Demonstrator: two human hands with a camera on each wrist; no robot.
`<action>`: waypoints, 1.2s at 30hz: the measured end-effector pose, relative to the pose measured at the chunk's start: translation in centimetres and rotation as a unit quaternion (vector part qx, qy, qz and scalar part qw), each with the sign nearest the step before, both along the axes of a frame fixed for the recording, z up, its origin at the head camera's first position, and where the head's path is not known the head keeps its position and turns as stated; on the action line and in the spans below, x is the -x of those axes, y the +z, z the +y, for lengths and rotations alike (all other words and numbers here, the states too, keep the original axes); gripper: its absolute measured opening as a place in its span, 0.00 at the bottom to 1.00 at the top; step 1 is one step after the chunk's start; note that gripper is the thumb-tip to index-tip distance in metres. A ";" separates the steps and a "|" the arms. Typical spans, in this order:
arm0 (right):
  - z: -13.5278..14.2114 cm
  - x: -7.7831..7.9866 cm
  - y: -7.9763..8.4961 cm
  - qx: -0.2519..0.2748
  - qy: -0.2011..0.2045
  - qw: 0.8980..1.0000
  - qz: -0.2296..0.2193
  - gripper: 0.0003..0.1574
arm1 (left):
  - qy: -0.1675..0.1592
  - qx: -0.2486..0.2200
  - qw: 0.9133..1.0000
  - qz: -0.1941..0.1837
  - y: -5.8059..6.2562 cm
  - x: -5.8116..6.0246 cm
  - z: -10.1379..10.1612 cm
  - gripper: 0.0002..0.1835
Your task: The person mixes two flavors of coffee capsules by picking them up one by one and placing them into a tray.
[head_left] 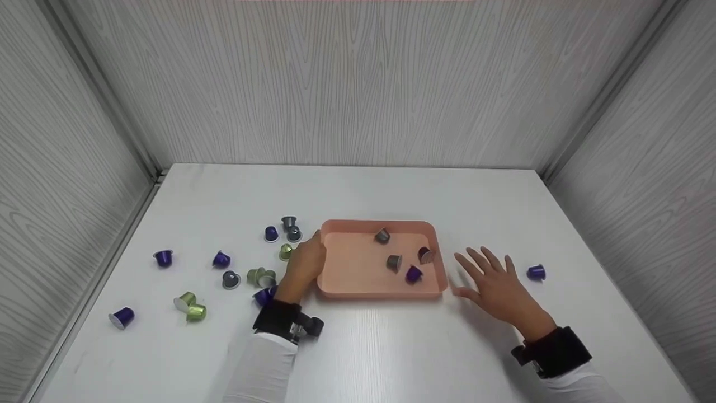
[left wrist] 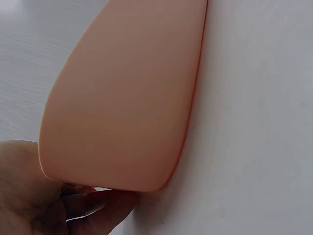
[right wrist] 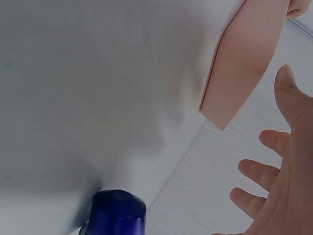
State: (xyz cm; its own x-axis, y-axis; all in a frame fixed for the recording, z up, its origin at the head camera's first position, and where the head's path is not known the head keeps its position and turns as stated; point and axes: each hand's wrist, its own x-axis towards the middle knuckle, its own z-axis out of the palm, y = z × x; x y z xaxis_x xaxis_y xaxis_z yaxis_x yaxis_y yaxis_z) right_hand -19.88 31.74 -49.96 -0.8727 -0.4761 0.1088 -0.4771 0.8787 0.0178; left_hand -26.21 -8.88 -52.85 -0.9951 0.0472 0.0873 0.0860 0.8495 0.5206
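Note:
A shallow pink tray [head_left: 352,246] lies on the white table, with several coffee capsules inside: grey ones [head_left: 382,235], a dark one [head_left: 425,253] and a purple one [head_left: 414,274]. My left hand [head_left: 306,260] grips the tray's left end; in the left wrist view its fingers bend around the edge of the pink wall [left wrist: 122,98]. Just right of the tray, my right hand [head_left: 498,291] has its fingers spread and holds nothing. Beyond it lies a single purple capsule [head_left: 536,272], seen close up at the bottom of the right wrist view.
Several loose capsules are scattered left of the tray: purple [head_left: 163,258], green [head_left: 196,312] and grey [head_left: 231,280]. Some sit close to my left hand and wrist, such as a green one [head_left: 286,252]. Grey wood-grain panels [head_left: 358,84] enclose the table's back and sides.

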 end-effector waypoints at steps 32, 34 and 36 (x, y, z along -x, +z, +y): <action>4.5 -2.2 -1.4 0.015 -0.090 0.975 -0.202 0.50 | 0.002 0.005 0.999 -0.043 0.2 0.0 -0.1 0.25; 4.6 -2.4 -1.3 0.019 -0.094 0.974 -0.207 0.47 | 0.001 0.009 0.999 -0.040 0.2 0.0 -0.1 0.25; 4.6 -2.5 -0.9 0.016 -0.100 0.974 -0.201 0.43 | 0.001 0.011 0.999 -0.040 0.1 0.1 -0.1 0.25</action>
State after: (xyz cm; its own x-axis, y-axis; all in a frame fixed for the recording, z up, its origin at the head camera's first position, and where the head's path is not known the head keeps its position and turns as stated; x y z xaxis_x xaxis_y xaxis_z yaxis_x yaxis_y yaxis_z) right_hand -17.34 36.32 -50.90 -0.9228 -0.2944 -0.2486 -0.2594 0.9517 -0.1642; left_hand -26.27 -8.96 -52.71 -0.9989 0.0468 0.0055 0.0431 0.8605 0.5076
